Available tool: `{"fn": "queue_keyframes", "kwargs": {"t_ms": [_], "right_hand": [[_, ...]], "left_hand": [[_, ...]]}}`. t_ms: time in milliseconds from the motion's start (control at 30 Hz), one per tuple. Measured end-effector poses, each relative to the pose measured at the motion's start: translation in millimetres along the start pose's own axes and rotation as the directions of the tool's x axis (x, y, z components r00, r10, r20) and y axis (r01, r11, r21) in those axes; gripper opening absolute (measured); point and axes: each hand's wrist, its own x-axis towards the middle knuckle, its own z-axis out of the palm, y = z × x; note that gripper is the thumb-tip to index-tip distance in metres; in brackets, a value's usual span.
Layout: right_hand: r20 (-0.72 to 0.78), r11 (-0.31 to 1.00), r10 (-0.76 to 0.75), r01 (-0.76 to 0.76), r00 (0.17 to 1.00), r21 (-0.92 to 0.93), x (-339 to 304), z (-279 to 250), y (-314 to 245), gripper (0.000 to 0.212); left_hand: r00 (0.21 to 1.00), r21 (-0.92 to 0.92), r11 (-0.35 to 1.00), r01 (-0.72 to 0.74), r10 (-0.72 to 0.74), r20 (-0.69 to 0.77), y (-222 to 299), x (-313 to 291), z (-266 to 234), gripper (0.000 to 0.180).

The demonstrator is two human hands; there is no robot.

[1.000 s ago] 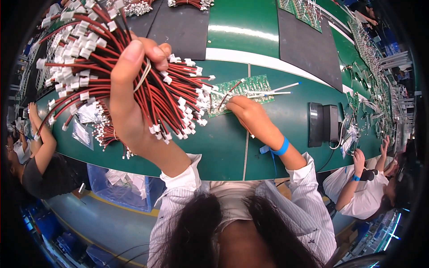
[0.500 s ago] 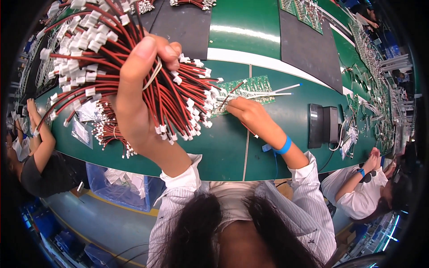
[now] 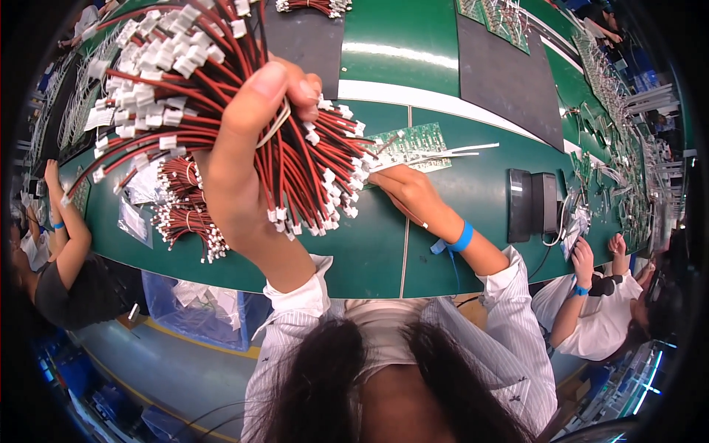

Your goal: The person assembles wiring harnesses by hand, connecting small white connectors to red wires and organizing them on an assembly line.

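Note:
My left hand (image 3: 238,159) is raised and closed around a thick bundle of red and black wire leads (image 3: 295,177) with white connectors at their ends. A pale rubber band (image 3: 274,122) circles the bundle beside my thumb. My right hand (image 3: 415,195), with a blue strap (image 3: 462,235) at its wrist, is closed just right of the bundle. From its fingers a red-and-black wire lead (image 3: 405,210) trails back toward the wrist, white end showing; the fingertips are partly hidden. Behind that hand lies a green circuit board (image 3: 430,138) with white cables (image 3: 465,152) across it.
More banded wire bundles (image 3: 190,221) and a clear plastic bag (image 3: 134,219) lie left on the green table (image 3: 354,262). A black device (image 3: 533,207) stands at right, before piled circuit boards (image 3: 617,177). Co-workers sit on both sides. A blue-lined bin (image 3: 166,306) stands below the table edge.
My left hand and the bundle have shifted slightly right. The wire lead in my right hand now lies along the hand. The right co-worker's hands have moved apart, one toward the table.

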Motion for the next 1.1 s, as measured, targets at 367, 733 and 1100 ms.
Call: {"fn": "queue_keyframes", "kwargs": {"t_ms": [367,733,1100], "right_hand": [[-0.044,1.0,-0.011,0.009,0.999,-0.026,0,6,2,0.021],[0.164,0.986,0.047,-0.072,0.985,0.148,14,-21,-18,0.034],[-0.382,0.914,0.377,-0.273,0.844,0.299,37,-143,-72,0.029]], "left_hand": [[1.0,0.005,1.0,0.0,0.0,-0.028,1,2,2,0.016],[0.98,0.041,0.982,0.186,-0.189,0.065,-17,6,-1,0.015],[0.871,0.356,0.875,0.327,-0.426,0.246,-33,-1,23,0.018]]}}
